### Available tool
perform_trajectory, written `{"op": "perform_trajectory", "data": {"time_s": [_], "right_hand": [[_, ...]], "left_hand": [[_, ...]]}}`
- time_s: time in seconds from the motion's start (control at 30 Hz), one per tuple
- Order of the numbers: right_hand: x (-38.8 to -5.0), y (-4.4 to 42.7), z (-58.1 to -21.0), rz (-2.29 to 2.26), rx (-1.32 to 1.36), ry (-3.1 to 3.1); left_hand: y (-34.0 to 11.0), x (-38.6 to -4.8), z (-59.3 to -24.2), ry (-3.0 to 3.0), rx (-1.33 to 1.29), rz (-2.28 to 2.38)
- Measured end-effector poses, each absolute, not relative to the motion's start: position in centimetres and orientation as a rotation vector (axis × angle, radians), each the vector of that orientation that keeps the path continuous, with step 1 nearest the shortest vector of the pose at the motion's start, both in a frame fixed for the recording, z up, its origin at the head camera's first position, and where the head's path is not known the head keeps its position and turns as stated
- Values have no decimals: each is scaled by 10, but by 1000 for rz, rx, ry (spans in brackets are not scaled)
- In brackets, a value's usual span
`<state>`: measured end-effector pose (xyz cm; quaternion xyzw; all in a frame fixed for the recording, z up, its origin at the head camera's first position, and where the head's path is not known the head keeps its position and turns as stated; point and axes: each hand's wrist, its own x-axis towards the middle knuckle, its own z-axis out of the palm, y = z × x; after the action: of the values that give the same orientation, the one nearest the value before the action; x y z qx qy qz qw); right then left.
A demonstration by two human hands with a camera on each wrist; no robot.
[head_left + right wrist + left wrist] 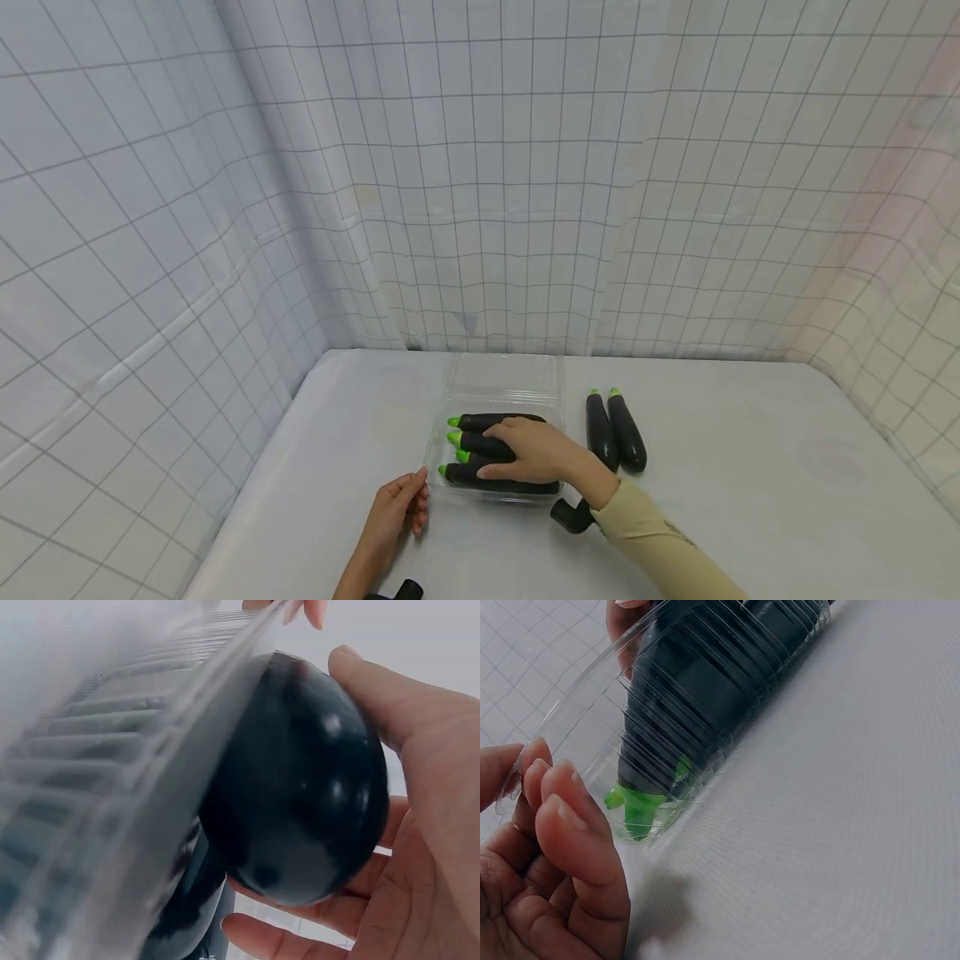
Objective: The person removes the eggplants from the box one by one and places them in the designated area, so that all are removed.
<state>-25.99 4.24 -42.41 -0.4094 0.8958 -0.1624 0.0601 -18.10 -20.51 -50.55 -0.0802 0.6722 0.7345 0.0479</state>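
Observation:
A clear plastic box (pixel 498 498) lies on the table with its lid (pixel 504 375) folded back. Several dark eggplants with green stem ends lie side by side inside. My left hand (pixel 393 508) pinches the box's near left rim between thumb and fingers, as the left wrist view shows. Reaching over the box from the right, my right hand (pixel 543 450) grips an eggplant (pixel 483 443). In the right wrist view, thumb and fingers curl round the thick rounded end of this eggplant (pixel 300 780). The palm hides part of the eggplants in the head view.
Two more eggplants (pixel 600 433) lie close together on the white table (pixel 720 483), right of the box. A white gridded curtain (pixel 487 208) hangs behind the table and along both sides. Black wrist devices (pixel 572 517) sit on both wrists.

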Motion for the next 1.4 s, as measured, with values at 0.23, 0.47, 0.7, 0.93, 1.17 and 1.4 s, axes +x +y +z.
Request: {"op": "perform_trajectory", "data": {"time_s": [0.23,0.47,0.7,0.93,1.17,1.4], "right_hand": [[-258,37,-426,-452,-1264,2756],[-256,33,-431,-444,-1266,2753],[-255,32,-434,-434,-1244,2738],[-256,32,-435,-459,-1265,2699],[-256,34,-435,-455,-1296,2682],[-256,37,-433,-480,-1322,2645]], "left_hand": [[-205,-181,-506,2053,-247,2254],[-205,-181,-507,2034,-251,2259],[-205,-181,-507,2043,-249,2253],[-205,-182,-507,2047,-252,2246],[-205,-181,-508,2035,-264,2247],[-205,-181,-507,2042,-275,2240]]}}
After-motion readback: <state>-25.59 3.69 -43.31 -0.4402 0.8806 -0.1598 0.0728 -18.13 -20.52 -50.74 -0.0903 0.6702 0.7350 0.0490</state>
